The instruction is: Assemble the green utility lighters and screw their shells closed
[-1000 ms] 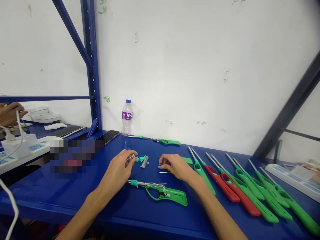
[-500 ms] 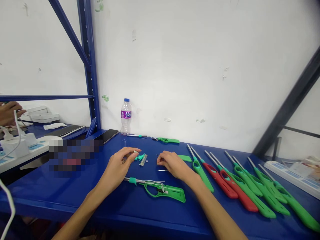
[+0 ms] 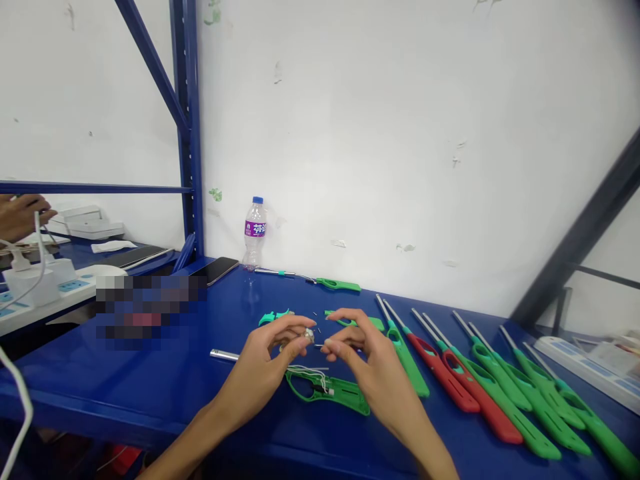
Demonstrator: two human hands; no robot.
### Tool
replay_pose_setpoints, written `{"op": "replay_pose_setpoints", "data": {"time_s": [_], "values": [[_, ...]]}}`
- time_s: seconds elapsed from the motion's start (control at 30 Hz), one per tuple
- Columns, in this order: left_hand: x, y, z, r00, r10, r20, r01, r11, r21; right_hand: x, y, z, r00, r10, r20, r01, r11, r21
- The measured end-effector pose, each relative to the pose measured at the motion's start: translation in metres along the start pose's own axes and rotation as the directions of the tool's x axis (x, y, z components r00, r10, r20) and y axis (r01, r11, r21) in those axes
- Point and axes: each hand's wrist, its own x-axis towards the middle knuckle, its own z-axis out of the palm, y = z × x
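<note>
Left hand (image 3: pixel 270 360) pinches a small part (image 3: pixel 309 335) between thumb and fingertips, just above the blue surface (image 3: pixel 135 387); it looks pale, silvery, lumpy, mostly covered by the fingers, finer detail too small to tell. Right hand (image 3: pixel 373 360) faces it, index finger raised, thumb and another finger pinching a thin rod (image 3: pixel 319 346), dark, straight, pointing at the small part; can't tell if the two touch. Below the hands lies an opened lighter handle (image 3: pixel 353 395): green plastic shell, inside showing, loop-shaped trigger guard, white wires curling out, black and white bits within. A silver metal tube (image 3: pixel 223 355) sticks out left of the left hand. Teal plastic pieces (image 3: pixel 270 318) lie just behind the left hand, tiny dark pins (image 3: pixel 319 330) beyond the fingertips.
</note>
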Motion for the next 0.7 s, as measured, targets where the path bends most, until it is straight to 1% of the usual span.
{"op": "replay_pose_setpoints", "data": {"time_s": [0.13,0.27,0.37,0.47,0.57,0.7], "values": [[-0.001,-0.004,0.0,1.0,0.024,0.009,-0.024,0.999,-0.023,0.002,0.003,0.013,0.999,-0.006,0.05,0.003,0.998,0.059],[-0.003,-0.004,-0.001,0.999,0.038,0.004,-0.038,0.999,0.035,0.003,0.005,0.018,0.998,0.001,0.065,-0.009,0.992,0.122],[-0.003,-0.004,-0.001,0.999,0.046,0.003,-0.046,0.996,0.078,0.003,0.007,0.017,0.996,0.048,0.073,-0.06,0.983,0.172],[-0.002,-0.005,0.0,0.999,0.037,0.038,-0.039,0.998,0.058,0.004,0.008,0.015,0.994,0.1,0.053,-0.109,0.967,0.23],[-0.002,-0.005,0.0,0.998,0.021,0.058,-0.024,0.999,0.048,0.005,0.007,0.012,0.993,0.11,0.031,-0.115,0.952,0.284],[-0.003,-0.006,0.0,0.998,0.019,0.057,-0.023,0.998,0.066,0.006,0.005,0.01,0.993,0.116,0.037,-0.121,0.938,0.324]]}}
